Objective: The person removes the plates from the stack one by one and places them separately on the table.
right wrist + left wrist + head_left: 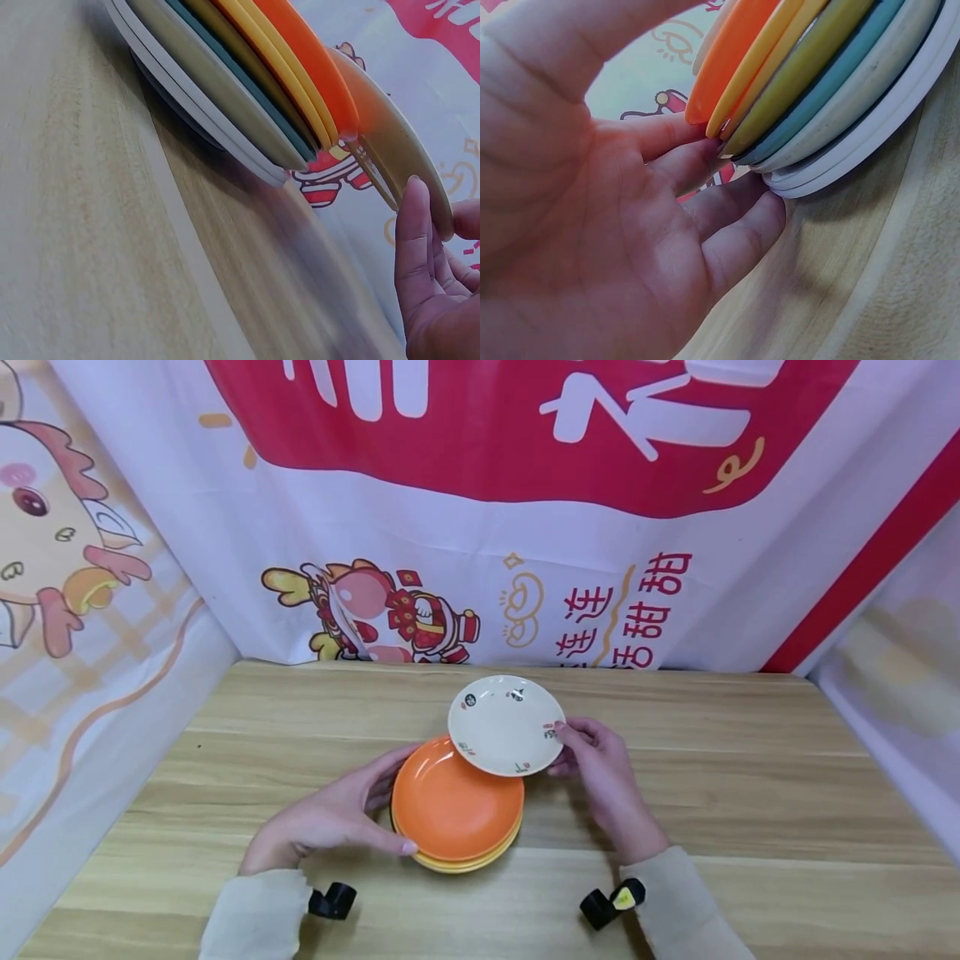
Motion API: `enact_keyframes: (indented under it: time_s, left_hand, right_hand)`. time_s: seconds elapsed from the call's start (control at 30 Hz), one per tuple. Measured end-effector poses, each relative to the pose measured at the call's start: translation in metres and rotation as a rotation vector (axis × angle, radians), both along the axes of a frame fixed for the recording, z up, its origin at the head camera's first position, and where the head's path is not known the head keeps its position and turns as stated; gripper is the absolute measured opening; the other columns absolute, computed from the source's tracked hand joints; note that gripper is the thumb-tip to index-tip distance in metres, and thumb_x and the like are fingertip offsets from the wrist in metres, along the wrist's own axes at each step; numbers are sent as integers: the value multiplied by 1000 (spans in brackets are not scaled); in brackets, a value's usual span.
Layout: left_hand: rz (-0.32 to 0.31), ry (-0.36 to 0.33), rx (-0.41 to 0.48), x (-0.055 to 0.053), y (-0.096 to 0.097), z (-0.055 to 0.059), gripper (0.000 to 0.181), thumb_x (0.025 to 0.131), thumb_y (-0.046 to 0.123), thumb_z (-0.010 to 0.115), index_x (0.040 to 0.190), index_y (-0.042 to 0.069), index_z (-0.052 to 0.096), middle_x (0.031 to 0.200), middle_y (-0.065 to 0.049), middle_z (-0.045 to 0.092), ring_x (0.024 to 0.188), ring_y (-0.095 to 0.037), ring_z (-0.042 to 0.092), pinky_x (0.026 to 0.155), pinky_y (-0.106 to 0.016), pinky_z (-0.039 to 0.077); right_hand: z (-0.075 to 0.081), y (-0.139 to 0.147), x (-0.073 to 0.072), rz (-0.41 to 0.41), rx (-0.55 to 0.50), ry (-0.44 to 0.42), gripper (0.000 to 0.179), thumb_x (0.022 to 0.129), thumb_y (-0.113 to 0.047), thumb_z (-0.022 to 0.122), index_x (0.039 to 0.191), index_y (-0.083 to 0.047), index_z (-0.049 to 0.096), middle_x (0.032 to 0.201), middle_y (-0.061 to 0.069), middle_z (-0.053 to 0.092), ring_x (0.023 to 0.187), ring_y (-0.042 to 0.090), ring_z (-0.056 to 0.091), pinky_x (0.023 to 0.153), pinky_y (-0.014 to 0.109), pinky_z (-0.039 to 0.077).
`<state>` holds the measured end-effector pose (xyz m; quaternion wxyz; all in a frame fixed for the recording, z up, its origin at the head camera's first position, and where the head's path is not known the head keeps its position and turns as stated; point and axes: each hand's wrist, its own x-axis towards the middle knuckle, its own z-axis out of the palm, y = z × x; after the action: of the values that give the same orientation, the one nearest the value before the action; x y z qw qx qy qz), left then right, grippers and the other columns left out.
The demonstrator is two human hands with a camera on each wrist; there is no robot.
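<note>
Over the back right of a stack, my right hand pinches the right edge of a white plate with small painted figures round its rim. The white plate overlaps the top orange plate in the head view; in the right wrist view its underside is tilted beside the orange rim. My left hand spans the left side of the stack, thumb at the front rim and fingers curved along the side. Beneath the orange plate come yellow plates, an olive plate, a teal plate and pale plates.
The stack stands on a wood-grain table. A printed cloth with red and white patterns hangs behind the table, and more cloth covers the left side. Each wrist carries a small black camera mount.
</note>
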<state>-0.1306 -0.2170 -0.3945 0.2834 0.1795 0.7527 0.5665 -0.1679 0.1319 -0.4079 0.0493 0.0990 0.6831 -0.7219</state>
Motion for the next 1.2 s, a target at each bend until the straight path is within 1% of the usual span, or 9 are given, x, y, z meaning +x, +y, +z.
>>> enact_keyframes:
  time_s: [0.33, 0.53, 0.73, 0.87, 1.03, 1.2]
  left_hand:
    - [-7, 10, 14, 0, 0, 0, 110, 82, 15, 95, 169, 26, 29, 175, 0, 35, 164, -32, 29, 136, -56, 24]
    - [2, -7, 5, -1, 0, 0, 109, 83, 16, 95, 169, 27, 29, 175, 0, 35, 164, -33, 30, 135, -57, 25]
    - [-1, -5, 1, 0, 0, 0, 109, 83, 16, 94, 169, 27, 29, 175, -1, 34, 164, -34, 29, 136, -58, 25]
    - [-6, 3, 9, 0, 0, 0, 109, 83, 16, 94, 169, 26, 28, 175, -1, 35, 164, -34, 29, 135, -58, 25]
    - [-6, 8, 10, 0, 0, -1, 109, 82, 16, 95, 169, 27, 29, 175, 0, 35, 164, -33, 29, 136, -57, 25]
    - [-5, 14, 6, 0, 0, 0, 109, 82, 16, 95, 169, 27, 29, 175, 0, 35, 165, -33, 28, 136, -57, 24]
  right_hand:
    - [-8, 8, -6, -60, -82, -34, 38, 111, -18, 59, 140, 6, 55, 100, -1, 74, 76, 11, 72, 74, 26, 68]
    - [-12, 13, -9, -95, -112, -46, 38, 111, -15, 59, 141, 7, 52, 100, -2, 74, 78, 10, 74, 78, 27, 69]
    - [-12, 15, -8, -127, -121, -46, 40, 110, -14, 60, 141, 9, 50, 100, 0, 73, 78, 8, 74, 79, 26, 69]
    - [-14, 15, -8, -140, -121, -59, 43, 110, -13, 60, 143, 10, 48, 103, 4, 73, 79, 8, 75, 80, 25, 68]
    - [-15, 15, -9, -154, -92, -82, 42, 110, -13, 59, 143, 10, 48, 106, 8, 72, 80, 9, 75, 80, 25, 68]
    - [-15, 15, -9, -148, -64, -101, 42, 110, -15, 59, 144, 9, 48, 111, 12, 72, 82, 9, 75, 82, 26, 68]
